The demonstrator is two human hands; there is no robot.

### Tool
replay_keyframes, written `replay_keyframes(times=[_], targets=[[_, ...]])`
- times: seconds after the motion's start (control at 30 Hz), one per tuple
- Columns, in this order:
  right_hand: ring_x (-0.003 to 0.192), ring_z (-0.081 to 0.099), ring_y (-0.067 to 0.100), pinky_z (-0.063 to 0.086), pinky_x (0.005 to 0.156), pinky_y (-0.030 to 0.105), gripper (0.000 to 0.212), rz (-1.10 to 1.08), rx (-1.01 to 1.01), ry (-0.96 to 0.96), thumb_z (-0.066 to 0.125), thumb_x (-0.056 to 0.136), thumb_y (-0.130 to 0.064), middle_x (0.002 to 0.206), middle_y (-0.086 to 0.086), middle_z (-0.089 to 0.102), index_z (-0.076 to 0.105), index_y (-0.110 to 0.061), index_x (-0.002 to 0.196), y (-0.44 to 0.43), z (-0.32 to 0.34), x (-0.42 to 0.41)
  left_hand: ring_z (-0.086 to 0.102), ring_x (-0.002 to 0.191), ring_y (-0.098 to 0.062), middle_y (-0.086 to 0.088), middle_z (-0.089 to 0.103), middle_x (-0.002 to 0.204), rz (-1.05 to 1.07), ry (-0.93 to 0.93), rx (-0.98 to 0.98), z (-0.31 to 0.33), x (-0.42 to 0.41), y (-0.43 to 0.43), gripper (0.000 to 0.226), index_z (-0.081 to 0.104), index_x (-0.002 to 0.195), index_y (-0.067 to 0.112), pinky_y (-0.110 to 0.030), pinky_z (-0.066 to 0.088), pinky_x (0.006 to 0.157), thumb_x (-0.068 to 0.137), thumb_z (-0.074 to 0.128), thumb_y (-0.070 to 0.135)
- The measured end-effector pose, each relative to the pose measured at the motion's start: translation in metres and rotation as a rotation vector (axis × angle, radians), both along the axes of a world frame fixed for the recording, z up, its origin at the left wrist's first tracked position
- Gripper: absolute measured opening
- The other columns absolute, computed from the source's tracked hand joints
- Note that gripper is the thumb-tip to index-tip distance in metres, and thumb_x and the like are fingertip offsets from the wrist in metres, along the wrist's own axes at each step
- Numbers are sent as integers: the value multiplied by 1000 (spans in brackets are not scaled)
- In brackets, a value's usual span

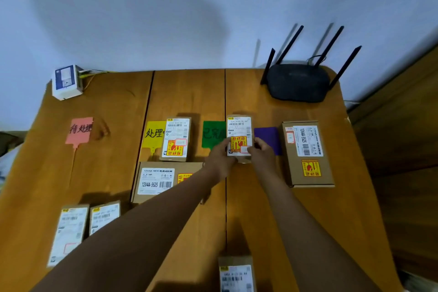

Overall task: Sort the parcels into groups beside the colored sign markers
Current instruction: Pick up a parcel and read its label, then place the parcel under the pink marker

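Note:
Four coloured sign markers lie in a row across the wooden table point(320, 232): pink point(79, 130), yellow point(154, 134), green point(212, 134) and purple point(269, 137). My left hand point(220, 157) and my right hand point(263, 154) both grip a small labelled parcel point(239, 130) between the green and purple markers. Beside the yellow marker sits another small parcel point(176, 138). A larger brown box point(308, 153) lies right of the purple marker. A second large box point(163, 181) lies below the yellow marker, partly under my left arm.
Two small parcels point(68, 232) point(104, 217) lie at the near left and one point(237, 275) at the near edge. A black router point(298, 82) with antennas stands at the back right, a white box point(66, 82) with cables at the back left. A wall runs behind the table.

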State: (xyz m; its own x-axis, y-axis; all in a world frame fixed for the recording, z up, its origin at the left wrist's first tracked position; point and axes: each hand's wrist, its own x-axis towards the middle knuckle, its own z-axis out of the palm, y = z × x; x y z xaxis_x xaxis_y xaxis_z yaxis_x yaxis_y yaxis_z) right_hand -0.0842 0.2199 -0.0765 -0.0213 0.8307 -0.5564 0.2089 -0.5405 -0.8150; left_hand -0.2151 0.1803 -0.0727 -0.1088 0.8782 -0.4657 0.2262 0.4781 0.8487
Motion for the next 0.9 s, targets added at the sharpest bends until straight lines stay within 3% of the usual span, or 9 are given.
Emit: replay_keyframes(times=[0.1,0.2,0.3,0.37,0.53,0.63,0.7,0.8,0.9], targets=[[109,63,16,52,78,22,36,10,-2,-15,54,98,-8,123,1,67,61,-19,132,-5,-9,4,59,123,-16,1,64,130,-71,42,0,-2,1,0,52,52,139,24,-29,50,99,92,65,5],[117,61,21,51,87,29,35,13,-24,-46,57,96,-10,125,4,65,58,-21,129,-9,-11,7,44,139,-21,-4,57,141,-71,97,71,4,4,-2,50,53,135,29,-41,40,113,91,67,9],[133,50,26,44,102,38,59,-43,-55,-98,63,94,-24,146,9,51,43,-15,149,-18,-4,11,27,148,-22,-7,38,156,-77,259,130,16,5,-5,60,43,146,18,-34,25,117,92,66,7],[132,50,26,45,106,42,56,-73,-46,-151,60,96,-31,146,9,51,45,-17,148,-33,5,16,32,145,-22,-8,39,154,-117,300,164,23,3,-10,62,42,147,17,-34,29,116,92,66,8],[112,62,32,51,96,44,42,-94,-124,-246,55,92,-17,124,12,65,59,-14,133,-77,22,33,50,129,-22,-8,54,138,-147,324,176,50,1,-45,50,53,139,16,-41,46,106,91,66,11],[84,60,26,48,81,37,14,-11,-195,-278,55,90,-15,93,9,63,67,-12,96,-105,34,42,58,109,-22,-7,61,123,-195,372,-2,58,3,-78,38,60,126,15,-35,51,84,89,66,14],[70,52,19,46,76,34,16,54,-243,-290,56,91,-15,80,4,55,56,-18,76,-123,40,44,59,105,-24,-6,61,116,-262,411,-179,62,3,-103,36,61,125,11,-38,54,85,90,67,21],[80,58,30,46,74,35,14,95,-265,-375,56,91,-15,87,13,59,56,-14,78,-153,38,48,61,106,-27,-10,62,114,-332,453,-374,54,-1,-143,37,60,121,8,-40,55,90,92,65,30],[62,46,24,38,63,33,28,98,-321,-379,55,92,-17,70,8,48,44,-14,67,-183,33,54,62,92,-23,-12,62,102,-289,234,-545,48,4,-178,21,59,106,8,-39,56,87,97,59,26]])
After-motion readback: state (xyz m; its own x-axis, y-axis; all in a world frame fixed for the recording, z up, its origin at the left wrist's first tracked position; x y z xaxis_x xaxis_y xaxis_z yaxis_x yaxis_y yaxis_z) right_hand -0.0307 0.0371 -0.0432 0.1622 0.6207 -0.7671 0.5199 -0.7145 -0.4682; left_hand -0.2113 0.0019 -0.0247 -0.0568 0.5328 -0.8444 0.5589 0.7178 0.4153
